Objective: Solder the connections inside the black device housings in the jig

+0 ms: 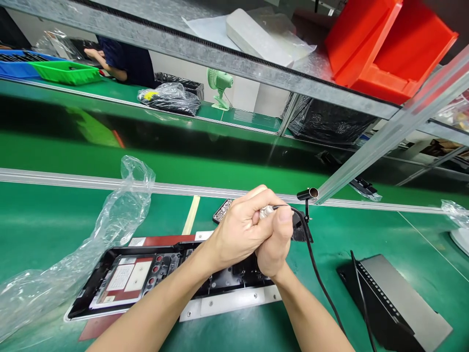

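Note:
My left hand (pixel 244 227) and my right hand (pixel 277 239) are pressed together above an opened black housing (pixel 90 288). A black cable (pixel 311 254) comes out between them, bends over the right thumb and drops to the lower right. Both hands are closed on the cable's end, where a small whitish piece (pixel 266 211) peeks out between the fingers; its kind is not clear. Under my wrists the housing rests on a white strip fixture (pixel 220 303) with reddish boards. My forearms cover part of its inside.
Clear plastic film (pixel 117 215) lies at left. Behind my hands are a small tray of screws (pixel 222 211) and a black tube stand (pixel 307 194). A grey-black panel (pixel 399 298) lies right. Overhead runs a metal shelf with a red bin (pixel 384 63). Across the bench, a person (pixel 126 61) works.

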Demonstrator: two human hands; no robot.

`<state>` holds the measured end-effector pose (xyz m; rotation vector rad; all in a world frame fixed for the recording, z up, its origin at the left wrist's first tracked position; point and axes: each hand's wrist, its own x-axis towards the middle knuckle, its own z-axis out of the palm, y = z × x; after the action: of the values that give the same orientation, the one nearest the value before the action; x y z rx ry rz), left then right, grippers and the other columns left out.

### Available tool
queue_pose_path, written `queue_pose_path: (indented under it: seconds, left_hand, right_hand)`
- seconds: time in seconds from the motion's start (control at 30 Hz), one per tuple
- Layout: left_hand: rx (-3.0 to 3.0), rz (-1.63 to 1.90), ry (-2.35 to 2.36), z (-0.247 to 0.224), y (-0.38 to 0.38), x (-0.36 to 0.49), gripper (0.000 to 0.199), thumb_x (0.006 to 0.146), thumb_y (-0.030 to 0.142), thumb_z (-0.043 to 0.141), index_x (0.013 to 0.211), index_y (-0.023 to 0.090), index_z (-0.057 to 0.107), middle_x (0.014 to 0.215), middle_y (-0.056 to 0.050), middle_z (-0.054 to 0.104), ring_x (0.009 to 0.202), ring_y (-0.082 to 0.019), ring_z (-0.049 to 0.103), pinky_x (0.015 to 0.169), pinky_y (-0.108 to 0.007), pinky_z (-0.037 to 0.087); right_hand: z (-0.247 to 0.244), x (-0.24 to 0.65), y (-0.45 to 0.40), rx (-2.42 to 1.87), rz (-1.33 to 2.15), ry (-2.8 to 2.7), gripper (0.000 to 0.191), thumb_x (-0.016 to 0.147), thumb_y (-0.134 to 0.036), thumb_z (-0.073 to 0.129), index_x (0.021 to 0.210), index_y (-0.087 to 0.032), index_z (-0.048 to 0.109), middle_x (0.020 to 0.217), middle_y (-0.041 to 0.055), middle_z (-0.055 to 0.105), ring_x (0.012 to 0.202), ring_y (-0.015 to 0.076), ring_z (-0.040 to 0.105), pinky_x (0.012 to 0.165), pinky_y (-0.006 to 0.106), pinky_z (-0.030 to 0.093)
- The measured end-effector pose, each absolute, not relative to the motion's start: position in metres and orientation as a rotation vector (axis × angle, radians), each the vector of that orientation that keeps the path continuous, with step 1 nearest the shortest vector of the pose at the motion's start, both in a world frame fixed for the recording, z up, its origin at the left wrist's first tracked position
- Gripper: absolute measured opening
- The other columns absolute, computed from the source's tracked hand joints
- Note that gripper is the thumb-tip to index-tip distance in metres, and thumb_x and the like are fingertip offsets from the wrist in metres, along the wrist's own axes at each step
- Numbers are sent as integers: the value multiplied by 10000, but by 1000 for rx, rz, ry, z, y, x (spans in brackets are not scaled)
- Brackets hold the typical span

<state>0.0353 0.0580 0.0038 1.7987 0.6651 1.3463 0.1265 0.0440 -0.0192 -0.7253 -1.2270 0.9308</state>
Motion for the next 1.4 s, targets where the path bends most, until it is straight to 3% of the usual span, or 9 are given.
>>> queue_pose_path:
  seconds: [0.4, 0.67, 1.4]
  left_hand:
    - [1800, 1344, 643, 7, 59, 35, 236, 1005, 388, 567, 1034, 212, 722, 886, -20, 610, 811, -143, 597, 701, -261, 452]
    - [1831, 1334, 653, 7, 61, 36, 237, 1010, 357, 548, 1008, 194, 719, 880, -26, 604, 820, -152, 588, 684, -258, 451]
    - [1810, 1448, 514, -1, 64, 37, 198, 1014, 302, 551, 997, 199, 720, 879, -31, 615, 830, -158, 557, 720, -287, 437]
  right_hand:
    - [-23, 126, 48, -636, 965, -1179, 529, 995, -619, 372, 690, -210, 517, 650, -5, 465, 593, 142, 461, 570, 310, 386]
    - [-20, 128, 48, -622, 975, -1192, 536, 1021, -581, 349, 688, -207, 537, 617, -4, 470, 570, 140, 434, 521, 308, 309]
    - [-14, 125, 47, -794, 824, -1245, 526, 982, -645, 372, 659, -233, 416, 627, -26, 397, 569, 135, 394, 517, 292, 335]
